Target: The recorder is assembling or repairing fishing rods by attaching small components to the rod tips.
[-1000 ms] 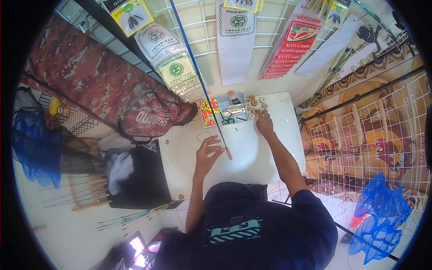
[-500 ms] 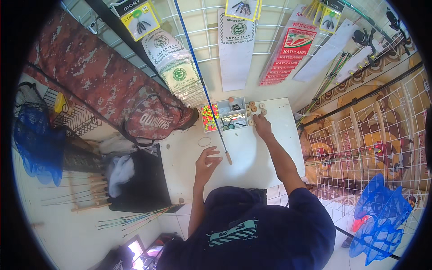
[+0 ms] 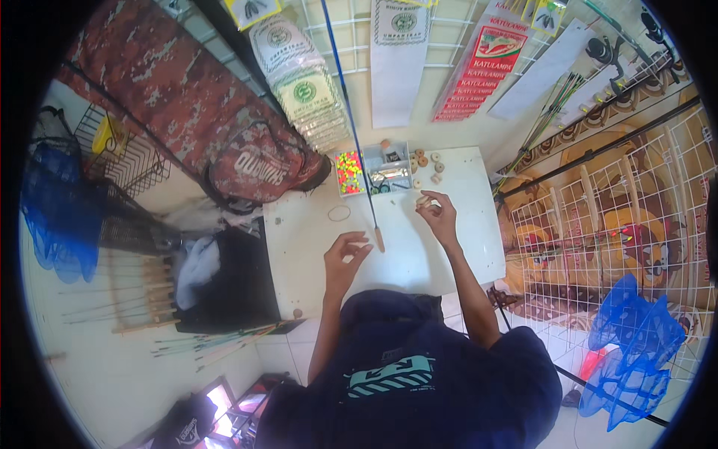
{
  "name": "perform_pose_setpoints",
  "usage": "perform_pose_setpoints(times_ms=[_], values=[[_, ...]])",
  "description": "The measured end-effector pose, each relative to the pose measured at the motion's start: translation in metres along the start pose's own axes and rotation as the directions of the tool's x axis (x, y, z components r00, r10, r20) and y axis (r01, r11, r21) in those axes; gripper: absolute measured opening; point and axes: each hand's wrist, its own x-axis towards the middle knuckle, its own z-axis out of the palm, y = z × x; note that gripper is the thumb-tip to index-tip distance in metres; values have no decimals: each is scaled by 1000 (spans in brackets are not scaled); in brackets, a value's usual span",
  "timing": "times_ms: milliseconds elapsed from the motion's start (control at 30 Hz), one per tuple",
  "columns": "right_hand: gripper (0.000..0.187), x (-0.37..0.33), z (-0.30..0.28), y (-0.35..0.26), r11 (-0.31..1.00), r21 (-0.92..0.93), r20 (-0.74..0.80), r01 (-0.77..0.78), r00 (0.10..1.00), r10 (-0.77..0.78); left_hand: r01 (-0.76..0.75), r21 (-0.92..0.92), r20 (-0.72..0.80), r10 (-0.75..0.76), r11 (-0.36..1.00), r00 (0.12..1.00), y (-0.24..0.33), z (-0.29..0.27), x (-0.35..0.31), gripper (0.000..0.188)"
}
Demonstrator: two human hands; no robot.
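Observation:
My right hand (image 3: 438,213) pinches a small tan cork ring (image 3: 423,201) between thumb and fingertips, just above the white table. Beyond it lie several similar round cork rings (image 3: 436,158), beside the divided plastic box. Over the left part of the table my left hand (image 3: 347,262) is open, its fingers curved and apart from the thumb, with nothing visible in it. Close to its fingertips is the tan handle (image 3: 379,239) of a thin dark blue fishing rod (image 3: 351,123). The rod slants up across the box, and neither hand touches it.
The divided box (image 3: 404,187) holds neon beads (image 3: 349,173) and small tackle. A thin loop (image 3: 339,214) lies on the table (image 3: 299,247). A camouflage rod bag (image 3: 187,105) leans at left. Packets (image 3: 479,63) hang on the back grid; blue nets (image 3: 636,329) hang at right.
My right hand has picked up a cork ring from the group beside the box and drawn it nearer to me. My left hand stays near the rod handle. The whole view has shifted slightly.

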Motion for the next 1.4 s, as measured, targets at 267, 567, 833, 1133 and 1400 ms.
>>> perform_pose_setpoints(times_ms=[267, 567, 833, 1133, 1400], values=[[30, -80, 17, -108, 929, 300, 356, -215, 929, 100, -266, 48, 156, 256, 963, 954, 32, 23, -3, 45], [22, -101, 11, -129, 939, 267, 314, -218, 941, 129, -112, -123, 187, 134, 986, 973, 35, 11, -29, 34], [19, -106, 11, -160, 969, -74, 69, 237, 970, -233, -141, -202, 183, 179, 969, 967, 44, 13, -32, 37], [18, -107, 10, -169, 936, -141, 113, 322, 945, -308, -248, -123, 144, 265, 961, 954, 51, 8, -33, 33], [17, -113, 12, -171, 955, -93, 117, 281, 956, -270, -219, -192, 141, 248, 957, 959, 57, 11, -40, 38]])
